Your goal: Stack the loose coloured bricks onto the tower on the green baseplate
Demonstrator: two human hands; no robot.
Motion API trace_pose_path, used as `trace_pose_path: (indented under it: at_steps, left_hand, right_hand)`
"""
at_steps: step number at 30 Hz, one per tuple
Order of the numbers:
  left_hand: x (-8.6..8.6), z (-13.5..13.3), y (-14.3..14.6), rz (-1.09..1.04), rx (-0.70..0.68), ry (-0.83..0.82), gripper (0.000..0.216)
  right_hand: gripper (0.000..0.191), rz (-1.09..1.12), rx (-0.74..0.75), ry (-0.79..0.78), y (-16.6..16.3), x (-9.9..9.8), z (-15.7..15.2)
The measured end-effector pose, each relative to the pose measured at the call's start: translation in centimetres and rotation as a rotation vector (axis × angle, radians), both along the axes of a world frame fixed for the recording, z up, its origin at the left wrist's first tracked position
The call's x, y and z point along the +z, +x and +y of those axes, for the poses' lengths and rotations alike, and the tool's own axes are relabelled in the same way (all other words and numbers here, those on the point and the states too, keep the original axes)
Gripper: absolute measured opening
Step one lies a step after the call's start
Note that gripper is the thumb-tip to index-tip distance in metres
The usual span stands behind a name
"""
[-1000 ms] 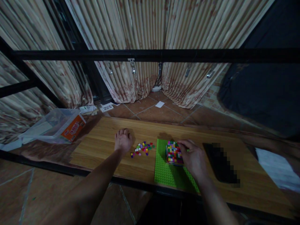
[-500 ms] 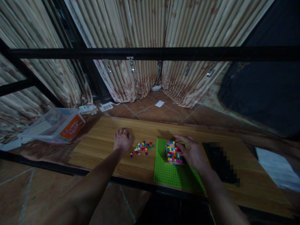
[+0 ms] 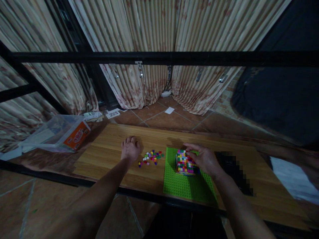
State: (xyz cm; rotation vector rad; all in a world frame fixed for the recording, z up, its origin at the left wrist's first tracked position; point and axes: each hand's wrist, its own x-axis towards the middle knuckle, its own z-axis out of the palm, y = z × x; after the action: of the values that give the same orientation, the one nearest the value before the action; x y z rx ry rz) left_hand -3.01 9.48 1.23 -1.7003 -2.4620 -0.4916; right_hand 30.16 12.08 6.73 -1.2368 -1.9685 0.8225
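A block of many-coloured toy bricks [image 3: 184, 164] stands on a green studded baseplate [image 3: 174, 186]. My right hand [image 3: 203, 160] is at the block's far right corner, thumb and index finger closed about it. Whether a small loose brick sits between those fingertips is hidden. My left hand [image 3: 130, 148] rests palm down on the wooden table, its fingers slightly bent and apart, with nothing seen in it. Just right of that hand lies a loose scatter of small coloured bricks [image 3: 151, 156].
Right of the baseplate lies a black object [image 3: 231, 169], partly pixelated. White paper [image 3: 291, 177] is by the table's right side. On the floor at left stands a clear plastic bin [image 3: 59, 131] with an orange label. A dark metal bar [image 3: 154, 58] crosses before the curtains.
My right hand and forearm have shifted very slightly, staying at the block's far right corner. The left hand and the loose bricks have kept their places.
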Motion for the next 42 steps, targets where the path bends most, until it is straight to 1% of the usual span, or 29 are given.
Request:
trace_pose_path:
  at_steps: [4, 8, 11, 14, 16, 17, 19, 21, 23, 24, 27, 29, 31, 34, 39, 42]
  left_hand:
    - [0.0, 0.0, 0.0, 0.001, -0.007, -0.002, 0.038]
    - [0.1, 0.0, 0.0, -0.001, 0.002, 0.000, 0.037]
    - [0.0, 0.0, 0.1, -0.002, 0.006, -0.005, 0.036]
    - [-0.1, 0.0, 0.1, -0.007, 0.004, -0.003, 0.036]
    - [-0.1, 0.0, 0.1, -0.015, 0.001, 0.001, 0.036]
    - [-0.1, 0.0, 0.1, -0.020, 0.001, 0.000, 0.037]
    - [0.0, 0.0, 0.0, -0.024, -0.001, -0.002, 0.037]
    - [0.0, 0.0, 0.0, -0.021, -0.002, -0.002, 0.037]
    - [0.1, 0.0, 0.0, -0.018, 0.002, -0.002, 0.038]
    - [0.1, 0.0, 0.1, -0.018, 0.005, -0.003, 0.038]
    - [0.1, 0.0, 0.1, -0.017, 0.010, -0.008, 0.038]
    - [0.1, -0.1, 0.1, -0.018, 0.004, -0.005, 0.038]
    - [0.1, -0.1, 0.1, -0.021, 0.000, -0.003, 0.037]
    - [0.1, -0.1, 0.1, -0.021, 0.002, -0.009, 0.036]
    - [0.2, -0.1, 0.1, -0.024, 0.007, -0.010, 0.037]
    - [0.1, 0.0, 0.1, -0.023, 0.004, -0.004, 0.037]
  right_hand:
    - [0.034, 0.008, 0.018, -0.056, 0.1, 0.1, 0.3]
    - [0.036, -0.007, 0.020, -0.054, 0.5, -0.4, 0.2]
    - [0.042, 0.000, -0.044, -0.046, 0.8, -0.8, -0.3]
    - [0.041, 0.007, -0.158, 0.043, 0.5, -0.4, -1.6]
    - [0.036, -0.002, -0.220, 0.137, -0.4, 0.3, -2.8]
    - [0.033, -0.008, -0.220, 0.175, -1.1, 0.7, -3.5]
    - [0.028, -0.005, -0.169, 0.231, -2.9, 1.2, -5.0]
    - [0.024, 0.004, -0.084, 0.242, -5.1, 1.2, -6.3]
    - [0.024, -0.019, 0.012, 0.221, -7.4, 0.6, -7.3]
    - [0.024, -0.030, 0.024, 0.211, -8.5, 0.0, -7.7]
    - [0.023, -0.103, 0.019, 0.166, -11.2, -1.7, -8.2]
    - [0.022, -0.154, -0.012, 0.147, -12.4, -2.7, -8.1]
    - [0.020, -0.199, -0.056, 0.142, -13.2, -3.3, -8.0]
    - [0.016, -0.242, -0.103, 0.151, -13.7, -3.5, -7.9]
    - [0.012, -0.261, -0.121, 0.176, -14.2, -3.7, -7.8]
    - [0.014, -0.262, -0.120, 0.207, -14.3, -3.9, -7.8]
